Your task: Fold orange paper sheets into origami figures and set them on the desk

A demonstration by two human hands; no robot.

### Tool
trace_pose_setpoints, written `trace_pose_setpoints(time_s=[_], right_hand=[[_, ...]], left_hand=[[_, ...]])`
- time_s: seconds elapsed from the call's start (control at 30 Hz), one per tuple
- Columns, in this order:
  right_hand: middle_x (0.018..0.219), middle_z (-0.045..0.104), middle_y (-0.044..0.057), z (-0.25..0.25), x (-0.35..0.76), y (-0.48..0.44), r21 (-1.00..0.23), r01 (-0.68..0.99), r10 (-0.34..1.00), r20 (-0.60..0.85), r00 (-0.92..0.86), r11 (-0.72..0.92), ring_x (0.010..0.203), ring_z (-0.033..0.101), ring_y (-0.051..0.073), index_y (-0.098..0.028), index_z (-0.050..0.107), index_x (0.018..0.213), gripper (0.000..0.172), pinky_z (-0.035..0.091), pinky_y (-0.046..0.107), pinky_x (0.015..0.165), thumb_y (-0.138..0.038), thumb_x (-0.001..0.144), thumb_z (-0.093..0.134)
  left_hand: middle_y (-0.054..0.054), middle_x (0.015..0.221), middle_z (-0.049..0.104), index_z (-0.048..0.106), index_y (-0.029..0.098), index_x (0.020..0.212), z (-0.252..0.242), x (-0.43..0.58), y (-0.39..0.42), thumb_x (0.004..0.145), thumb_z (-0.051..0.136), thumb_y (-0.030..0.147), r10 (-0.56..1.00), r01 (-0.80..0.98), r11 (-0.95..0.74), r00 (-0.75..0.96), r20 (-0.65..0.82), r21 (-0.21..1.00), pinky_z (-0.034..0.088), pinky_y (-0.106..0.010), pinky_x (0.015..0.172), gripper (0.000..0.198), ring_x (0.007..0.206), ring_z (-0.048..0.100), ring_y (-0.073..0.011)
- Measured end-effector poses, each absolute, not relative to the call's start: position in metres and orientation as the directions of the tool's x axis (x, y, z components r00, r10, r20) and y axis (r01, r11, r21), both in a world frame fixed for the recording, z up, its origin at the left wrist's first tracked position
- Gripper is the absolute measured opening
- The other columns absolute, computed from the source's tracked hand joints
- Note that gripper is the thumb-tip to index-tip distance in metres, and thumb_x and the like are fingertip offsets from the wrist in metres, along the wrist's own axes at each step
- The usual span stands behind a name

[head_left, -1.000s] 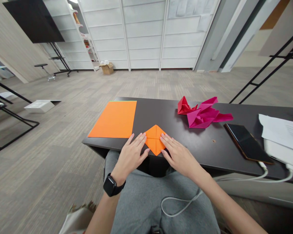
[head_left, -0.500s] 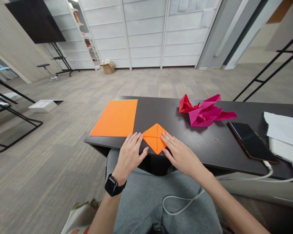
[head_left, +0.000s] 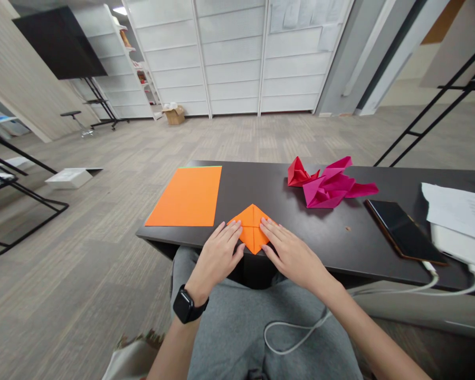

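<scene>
Head view: the left hand [head_left: 217, 253] has slid its flat, open grip further onto the folded orange paper [head_left: 252, 228] at the worktop's [head_left: 340, 237] near edge, opposite the right hand [head_left: 291, 254], likewise flat and grasping nothing, so both press its side corners down.

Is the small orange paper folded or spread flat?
Folded: the small orange paper is a creased diamond, pressed by left hand and right hand.

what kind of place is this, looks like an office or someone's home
Most likely an office or workroom, not a home: a grey carpet-tile floor, a wall of white panels, and a large dark screen on a black stand. A dark desk holds folded orange paper.
</scene>
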State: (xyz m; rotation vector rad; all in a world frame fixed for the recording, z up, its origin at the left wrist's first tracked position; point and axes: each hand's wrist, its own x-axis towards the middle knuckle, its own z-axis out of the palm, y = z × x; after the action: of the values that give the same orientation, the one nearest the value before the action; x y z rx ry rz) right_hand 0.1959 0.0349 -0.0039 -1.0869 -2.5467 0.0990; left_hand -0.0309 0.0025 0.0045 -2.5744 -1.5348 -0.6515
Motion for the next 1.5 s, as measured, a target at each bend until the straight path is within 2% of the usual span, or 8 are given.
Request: trace_pose_setpoints(time_s=[0.13, 0.43, 0.77, 1.0, 1.13, 1.23, 1.37, 1.5], right_hand=[[0.156, 0.04, 0.014, 0.0, 0.204, 0.03, -0.152, 0.736, 0.736, 0.332, -0.591, 0.66, 0.145, 0.038, 0.027, -0.013, 0.041, 0.15, 0.053, 0.036, 0.051, 0.118, -0.03, 0.1, 0.044], [0.153, 0.047, 0.01, -0.001, 0.221, 0.023, -0.043, 0.801, 0.773, 0.297, -0.56, 0.597, 0.141, 0.044, 0.028, -0.017, 0.047, 0.146, 0.046, 0.029, 0.057, 0.118, -0.033, 0.103, 0.038], [0.153, 0.046, 0.012, -0.004, 0.218, 0.021, -0.051, 0.81, 0.782, 0.303, -0.545, 0.584, 0.141, 0.045, 0.028, -0.016, 0.05, 0.144, 0.045, 0.027, 0.059, 0.118, -0.031, 0.103, 0.036], [0.155, 0.043, 0.013, -0.002, 0.224, 0.017, -0.064, 0.785, 0.766, 0.28, -0.579, 0.617, 0.144, 0.04, 0.03, -0.016, 0.047, 0.145, 0.049, 0.029, 0.061, 0.117, -0.039, 0.102, 0.041], [0.161, 0.031, 0.016, -0.003, 0.231, 0.011, -0.078, 0.754, 0.739, 0.286, -0.61, 0.653, 0.148, 0.031, 0.034, -0.015, 0.042, 0.148, 0.065, 0.03, 0.061, 0.117, -0.045, 0.093, 0.058], [0.156, 0.043, 0.014, -0.003, 0.234, 0.01, -0.133, 0.727, 0.726, 0.301, -0.618, 0.674, 0.145, 0.038, 0.03, -0.018, 0.041, 0.147, 0.057, 0.029, 0.061, 0.118, -0.033, 0.094, 0.058], [0.154, 0.045, 0.013, -0.001, 0.232, 0.005, -0.271, 0.711, 0.739, 0.451, -0.501, 0.648, 0.142, 0.042, 0.027, -0.024, 0.037, 0.148, 0.055, 0.032, 0.058, 0.117, -0.024, 0.095, 0.054], [0.144, 0.049, 0.015, 0.007, 0.218, -0.013, -0.509, 0.674, 0.74, 0.667, -0.085, 0.536, 0.133, 0.051, 0.028, -0.025, 0.037, 0.148, 0.055, 0.047, 0.052, 0.107, -0.023, 0.095, 0.054]], left_hand=[[-0.011, 0.144, 0.057, 0.055, 0.013, 0.134, 0.004, -0.03, 0.003, 0.099, 0.045, 0.022, 0.839, 0.86, -0.483, 0.401, 0.368, 0.164, 0.036, -0.044, 0.12, 0.037, 0.135, 0.053, -0.0213], [-0.009, 0.148, 0.053, 0.053, 0.013, 0.138, 0.005, -0.029, -0.001, 0.1, 0.045, 0.024, 0.866, 0.883, -0.442, 0.375, 0.329, 0.158, 0.031, -0.049, 0.122, 0.041, 0.142, 0.045, -0.0256], [-0.01, 0.148, 0.053, 0.053, 0.013, 0.138, 0.006, -0.031, -0.001, 0.1, 0.045, 0.024, 0.86, 0.872, -0.462, 0.396, 0.323, 0.16, 0.03, -0.05, 0.121, 0.04, 0.142, 0.043, -0.026], [-0.013, 0.144, 0.056, 0.052, 0.015, 0.136, 0.003, -0.044, -0.006, 0.087, 0.067, 0.033, 0.807, 0.832, -0.534, 0.449, 0.383, 0.151, 0.033, -0.05, 0.119, 0.053, 0.131, 0.053, -0.0267], [-0.008, 0.124, 0.068, 0.059, 0.019, 0.124, 0.001, -0.047, -0.014, 0.09, 0.065, 0.02, 0.745, 0.794, -0.6, 0.511, 0.429, 0.098, 0.043, -0.046, 0.109, 0.034, 0.112, 0.063, -0.0233], [-0.006, 0.106, 0.072, 0.064, 0.02, 0.11, 0.003, -0.045, -0.018, 0.095, 0.056, 0.014, 0.692, 0.761, -0.642, 0.521, 0.499, 0.096, 0.05, -0.04, 0.096, 0.018, 0.102, 0.065, -0.0213], [-0.005, 0.097, 0.072, 0.065, 0.019, 0.107, 0.002, -0.036, -0.021, 0.098, 0.051, 0.013, 0.685, 0.737, -0.632, 0.384, 0.619, 0.241, 0.05, -0.036, 0.087, 0.017, 0.094, 0.066, -0.0196], [-0.003, 0.087, 0.07, 0.065, 0.019, 0.095, 0.003, -0.017, -0.024, 0.097, 0.055, 0.021, 0.792, 0.671, -0.405, -0.082, 0.605, 0.621, 0.051, -0.03, 0.077, 0.01, 0.08, 0.066, -0.0165]])
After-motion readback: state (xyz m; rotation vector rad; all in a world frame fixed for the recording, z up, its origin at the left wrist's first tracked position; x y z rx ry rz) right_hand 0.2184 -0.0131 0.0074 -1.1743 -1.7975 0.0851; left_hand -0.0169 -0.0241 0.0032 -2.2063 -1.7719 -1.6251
